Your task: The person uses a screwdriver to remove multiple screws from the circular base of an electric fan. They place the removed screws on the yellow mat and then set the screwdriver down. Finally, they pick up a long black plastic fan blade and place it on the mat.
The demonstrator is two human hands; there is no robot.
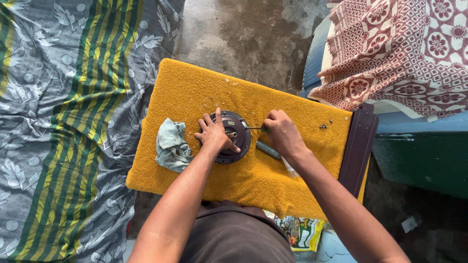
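My fingers (210,122) on the left hand (214,135) are spread wide and pressed flat on the dark round motor housing (235,139), pinning it near the middle of the yellow counter (292,190), while my right hand (282,135) is curled shut around a screwdriver (255,128) whose thin shaft points in at the small shaft stub at the housing's centre. I judge that I am at the step of working a fastener or fitting at the hub; the next move calls for keeping the tip seated and square while the left hand stops the housing from spinning on the fuzzy mat. A crumpled grey-green rag (171,146) lies just beside my left hand, toward the left edge, and a few small loose screws (323,126) sit near the right edge. A dark cylindrical tool (269,150) lies partly under my right wrist, so I cannot tell what it is. The screwdriver's handle is hidden in my fist, and its tip is too small to make out.
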